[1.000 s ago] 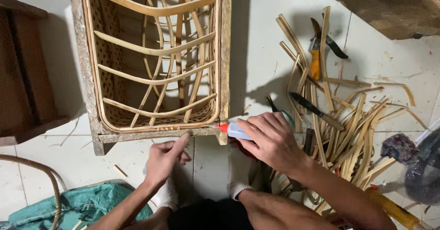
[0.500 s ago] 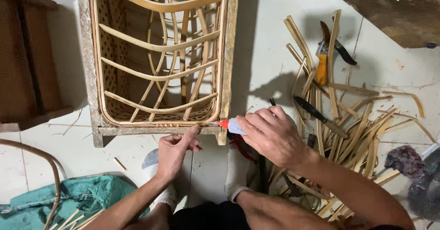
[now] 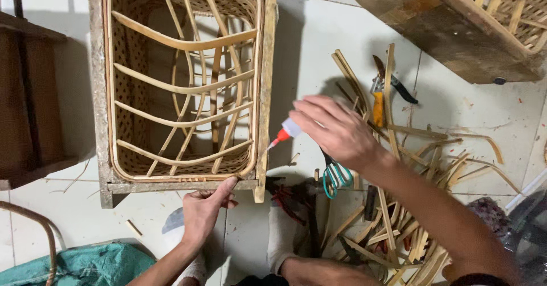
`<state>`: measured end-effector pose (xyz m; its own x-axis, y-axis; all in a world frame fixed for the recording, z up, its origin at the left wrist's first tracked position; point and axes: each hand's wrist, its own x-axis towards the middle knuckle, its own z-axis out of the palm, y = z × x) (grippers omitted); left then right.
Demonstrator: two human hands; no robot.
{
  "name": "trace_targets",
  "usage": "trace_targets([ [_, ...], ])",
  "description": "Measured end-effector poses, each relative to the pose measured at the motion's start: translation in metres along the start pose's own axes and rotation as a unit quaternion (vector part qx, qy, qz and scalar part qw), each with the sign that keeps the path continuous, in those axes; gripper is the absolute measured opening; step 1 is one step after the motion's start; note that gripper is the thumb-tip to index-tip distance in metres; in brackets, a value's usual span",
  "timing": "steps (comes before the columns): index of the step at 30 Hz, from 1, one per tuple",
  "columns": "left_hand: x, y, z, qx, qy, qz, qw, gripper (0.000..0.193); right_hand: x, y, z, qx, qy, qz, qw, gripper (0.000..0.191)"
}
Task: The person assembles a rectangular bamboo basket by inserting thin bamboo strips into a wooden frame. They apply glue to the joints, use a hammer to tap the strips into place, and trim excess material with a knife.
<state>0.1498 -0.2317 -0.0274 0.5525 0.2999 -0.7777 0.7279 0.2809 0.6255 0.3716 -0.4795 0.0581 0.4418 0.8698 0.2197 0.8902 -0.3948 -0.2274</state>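
Right hand (image 3: 336,131) lifted glue bottle (image 3: 286,132) off frame (image 3: 265,92), apparently.

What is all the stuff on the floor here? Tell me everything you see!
rattan frame: one, tan, upper left on the floor
glue bottle: one, white with a red tip, in the right hand
rattan strips: many, tan, piled at right
cutters: one, yellow handle, on the pile
scissors: one, green handles, under the right wrist
cloth: one, teal, bottom left
wooden piece: one, brown, top right
left hand: one, touching the frame's bottom edge
right hand: one, beside the frame
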Motion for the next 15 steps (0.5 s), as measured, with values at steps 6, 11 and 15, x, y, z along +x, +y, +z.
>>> trace_targets([
  [6,-0.008,0.011,0.004,0.016,0.004,-0.005,1.0,0.041,0.037,0.034,0.015,-0.05,-0.006,-0.158,0.986,0.029],
  [11,-0.007,0.026,0.006,0.053,0.005,-0.037,0.998,0.041,0.055,0.04,0.016,-0.032,-0.026,-0.199,0.979,0.031],
  [15,-0.005,0.03,0.007,0.013,0.003,-0.031,0.999,0.042,0.07,0.037,0.017,-0.055,-0.025,-0.219,0.974,0.032],
])
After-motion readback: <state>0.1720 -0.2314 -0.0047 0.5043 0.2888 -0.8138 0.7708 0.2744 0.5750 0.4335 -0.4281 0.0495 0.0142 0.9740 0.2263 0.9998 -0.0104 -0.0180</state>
